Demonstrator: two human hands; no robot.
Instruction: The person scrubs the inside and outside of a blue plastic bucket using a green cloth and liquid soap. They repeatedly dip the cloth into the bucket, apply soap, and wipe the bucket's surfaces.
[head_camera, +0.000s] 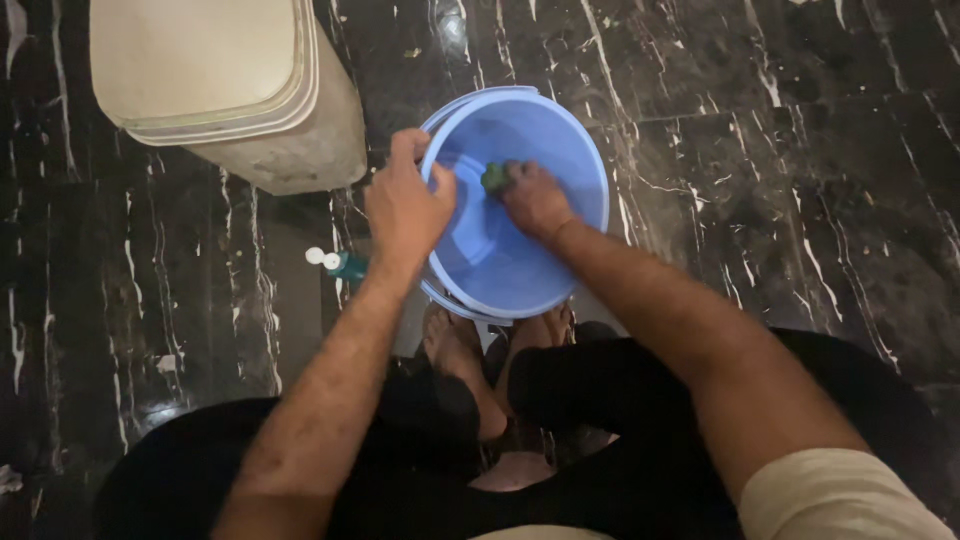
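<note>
A light blue plastic bucket stands tilted on the dark floor in front of my feet. My left hand grips its left rim, thumb inside and fingers over the edge. Inside the bucket, my right hand presses a dark green scrub pad against the inner wall. My bare feet sit just below the bucket, partly under it.
A beige lidded bin stands at the upper left, close to the bucket. A small teal bottle with a white cap lies on the black, white-veined marble floor left of the bucket. My dark-clothed knees fill the bottom.
</note>
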